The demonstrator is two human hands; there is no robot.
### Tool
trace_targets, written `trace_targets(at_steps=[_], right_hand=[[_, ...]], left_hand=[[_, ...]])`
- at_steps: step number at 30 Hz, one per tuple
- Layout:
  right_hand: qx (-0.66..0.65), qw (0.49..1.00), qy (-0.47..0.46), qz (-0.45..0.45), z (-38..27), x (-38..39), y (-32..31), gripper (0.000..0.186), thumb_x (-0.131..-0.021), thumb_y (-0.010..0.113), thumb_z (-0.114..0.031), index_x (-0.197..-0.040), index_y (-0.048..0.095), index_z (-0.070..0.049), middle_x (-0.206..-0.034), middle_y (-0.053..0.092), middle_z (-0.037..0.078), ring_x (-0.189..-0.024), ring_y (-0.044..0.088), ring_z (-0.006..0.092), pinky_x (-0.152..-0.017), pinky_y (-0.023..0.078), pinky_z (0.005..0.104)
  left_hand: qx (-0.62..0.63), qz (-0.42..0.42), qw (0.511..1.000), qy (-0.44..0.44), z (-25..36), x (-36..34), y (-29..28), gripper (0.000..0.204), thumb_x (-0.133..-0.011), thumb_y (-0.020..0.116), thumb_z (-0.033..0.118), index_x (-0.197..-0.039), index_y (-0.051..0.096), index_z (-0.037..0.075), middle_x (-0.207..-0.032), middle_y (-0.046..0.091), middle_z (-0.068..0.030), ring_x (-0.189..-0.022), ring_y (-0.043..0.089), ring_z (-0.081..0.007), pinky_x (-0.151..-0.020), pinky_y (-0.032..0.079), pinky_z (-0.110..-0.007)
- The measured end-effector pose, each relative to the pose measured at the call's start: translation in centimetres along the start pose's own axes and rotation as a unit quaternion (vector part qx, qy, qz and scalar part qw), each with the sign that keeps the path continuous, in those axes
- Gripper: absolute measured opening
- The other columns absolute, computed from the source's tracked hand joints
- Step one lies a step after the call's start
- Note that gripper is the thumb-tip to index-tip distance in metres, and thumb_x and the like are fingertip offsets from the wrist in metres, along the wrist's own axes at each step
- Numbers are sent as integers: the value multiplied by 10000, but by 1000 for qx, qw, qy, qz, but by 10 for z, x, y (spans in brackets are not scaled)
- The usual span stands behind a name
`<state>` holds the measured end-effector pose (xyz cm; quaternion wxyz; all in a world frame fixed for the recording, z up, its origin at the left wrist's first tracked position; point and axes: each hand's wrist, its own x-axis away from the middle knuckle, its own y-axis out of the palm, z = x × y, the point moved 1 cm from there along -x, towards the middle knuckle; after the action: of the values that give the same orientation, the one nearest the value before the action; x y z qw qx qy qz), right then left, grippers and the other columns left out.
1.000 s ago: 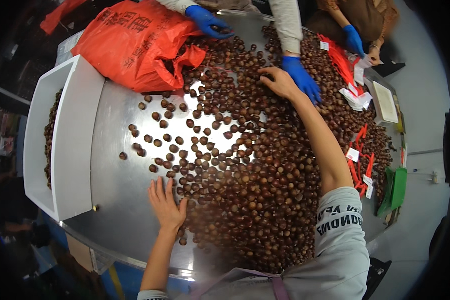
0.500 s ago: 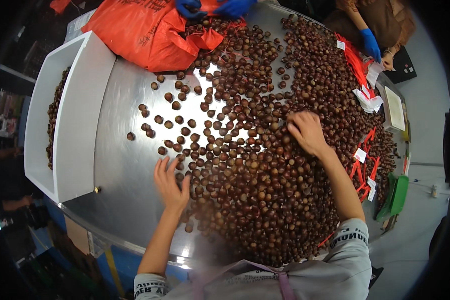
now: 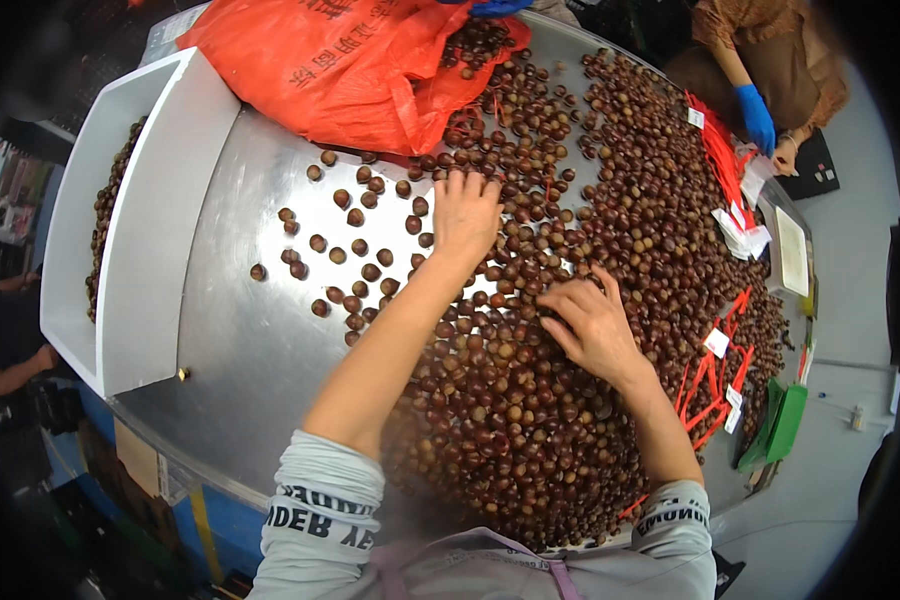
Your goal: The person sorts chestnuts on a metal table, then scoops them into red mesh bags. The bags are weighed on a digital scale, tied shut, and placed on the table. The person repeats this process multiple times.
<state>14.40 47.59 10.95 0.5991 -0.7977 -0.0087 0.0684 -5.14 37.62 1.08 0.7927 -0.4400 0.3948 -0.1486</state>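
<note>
Brown, glossy chestnuts (image 3: 510,400) cover much of a metal table (image 3: 235,330), in a dense heap toward the right and thinly scattered toward the left. My left hand (image 3: 467,222) reaches far forward, palm down, its fingers stretched over the chestnuts near a red plastic bag. Closer to me, my right hand (image 3: 595,325) rests on the heap with its fingers apart and slightly bent. Neither hand shows a chestnut gripped in it; the undersides of both are hidden.
The red plastic bag (image 3: 320,75) lies at the far edge, chestnuts at its mouth. A grey-white chute bin (image 3: 150,250) stands left, chestnuts inside. Red tie strips with white tags (image 3: 715,343) and a green scoop (image 3: 785,425) are right. A co-worker's blue-gloved hand (image 3: 757,118) is far right.
My left hand has moved forward and right, from the near-left scatter to beside the bag. My right hand has come slightly nearer and left. The red bag's mouth has shifted right.
</note>
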Motion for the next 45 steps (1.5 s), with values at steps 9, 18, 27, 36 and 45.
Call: trace_targets(at_steps=[9, 18, 27, 36, 45], right_hand=[[-35, 997, 47, 54, -16, 43, 2, 118, -788, 666, -74, -904, 646, -63, -884, 617, 30, -903, 579, 196, -1000, 326, 448], [-100, 982, 81, 140, -71, 90, 7, 105, -761, 657, -4, -856, 647, -48, -812, 608, 52, -836, 590, 214, -908, 391, 411], [-141, 982, 72, 99, -154, 117, 22, 98, -794, 621, -10, -885, 652, -30, -822, 609, 85, -834, 578, 239, -901, 396, 417], [-103, 987, 56, 108, -191, 141, 10, 116, -780, 624, -1, -891, 638, -35, -807, 593, 90, -820, 565, 266, -844, 404, 391], [-90, 980, 134, 119, -214, 180, 15, 93, -774, 648, -32, -865, 657, -49, -798, 616, 65, -806, 582, 236, -817, 406, 362]], left_hand=[[-26, -25, 999, -6, 18, -5, -13, 213, -793, 617, 148, -979, 590, 47, -900, 597, -95, -909, 495, -260, -805, 362, -400], [403, -12, 849, -343, -27, 198, -155, 209, -977, 414, 203, -1016, 513, 23, -858, 504, -49, -719, 479, -114, -648, 428, -281], [705, 92, 508, -486, -65, 278, -316, 320, -993, 385, 259, -1206, 485, 41, -839, 448, -25, -665, 439, -82, -526, 422, -242], [263, 137, 879, -373, -122, 241, -400, 295, -963, 479, 216, -1202, 535, 52, -816, 522, -32, -531, 486, -69, -483, 463, -217], [-87, 183, 972, -119, -199, 159, -408, 577, -837, 649, 302, -1277, 449, -14, -1181, 538, -205, -1056, 533, -341, -920, 405, -417]])
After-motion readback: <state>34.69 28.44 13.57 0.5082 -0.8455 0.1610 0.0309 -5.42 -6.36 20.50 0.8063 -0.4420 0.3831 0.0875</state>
